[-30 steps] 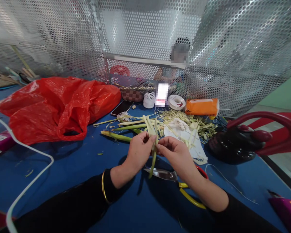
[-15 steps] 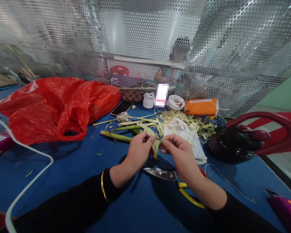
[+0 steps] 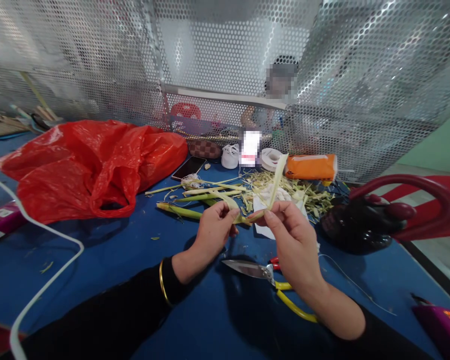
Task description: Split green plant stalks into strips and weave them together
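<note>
Hiding scissors (image 3: 247, 268) partly, right hand (image 3: 296, 245), leaf pinched (image 3: 277, 182)

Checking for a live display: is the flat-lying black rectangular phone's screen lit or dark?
Dark: the black phone shows a plain black face, with no glow.

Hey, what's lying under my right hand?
Partly beneath your right hand are scissors: blades, some yellow handle and a bit of red show. Your hand and forearm cover the rest.

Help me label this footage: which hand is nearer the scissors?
Right. The right hand hides part of the handle end of the scissors in this view; the left hand is farther off, beyond the blade tip.
</note>
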Available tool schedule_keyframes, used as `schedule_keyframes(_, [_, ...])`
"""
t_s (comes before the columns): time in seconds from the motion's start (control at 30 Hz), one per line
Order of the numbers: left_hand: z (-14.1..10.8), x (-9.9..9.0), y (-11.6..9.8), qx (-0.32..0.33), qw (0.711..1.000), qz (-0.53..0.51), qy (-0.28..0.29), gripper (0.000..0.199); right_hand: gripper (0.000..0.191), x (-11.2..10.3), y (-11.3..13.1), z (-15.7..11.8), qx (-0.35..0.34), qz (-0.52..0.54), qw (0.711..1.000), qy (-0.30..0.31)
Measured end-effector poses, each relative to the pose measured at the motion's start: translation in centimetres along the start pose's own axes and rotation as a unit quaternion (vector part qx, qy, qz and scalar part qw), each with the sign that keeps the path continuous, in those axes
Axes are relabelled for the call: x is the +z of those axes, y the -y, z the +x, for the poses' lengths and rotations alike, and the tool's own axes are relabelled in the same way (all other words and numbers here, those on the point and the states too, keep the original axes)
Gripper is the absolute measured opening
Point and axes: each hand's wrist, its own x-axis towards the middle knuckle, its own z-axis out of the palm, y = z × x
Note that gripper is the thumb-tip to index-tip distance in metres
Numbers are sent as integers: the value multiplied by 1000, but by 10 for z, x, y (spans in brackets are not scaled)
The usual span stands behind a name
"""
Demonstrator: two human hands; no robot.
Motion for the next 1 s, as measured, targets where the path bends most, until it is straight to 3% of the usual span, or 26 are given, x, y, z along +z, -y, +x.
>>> schedule_keyframes(0.27, [8,-4,8,25,999,23,-19,17,8,-13,28,0,-34,131,991,15])
schedule_keyframes(0.4, [10,-6,11,44,998,31,-28,18,10,-20,49,0,-55,142,988,-3])
schedule_keyframes(0.5, [10,-6,10,45,998,23,-30,21,8,-29,56,8,-52,90,994,-19])
schedule_keyframes(0.57, [9,-7,7,55,998,25,-31,23,9,-37,49,19,-19,2,1000,6])
schedule_keyframes(0.63, [8,-7,4,72,996,34,-30,24,12,-47,33,34,42,-97,991,79])
schedule_keyframes(0.7, [5,-8,1,91,995,47,-23,23,11,-56,13,48,88,-225,961,135])
schedule_keyframes(0.77, [2,-8,-2,100,993,56,-12,21,14,-62,-5,58,83,-329,932,127])
schedule_keyframes(0.9, [-6,-5,-7,104,992,68,18,18,22,-58,-19,59,40,-369,924,93])
schedule_keyframes(1.0, [-16,0,-9,117,987,77,80,18,25,-44,-13,49,82,-224,964,119])
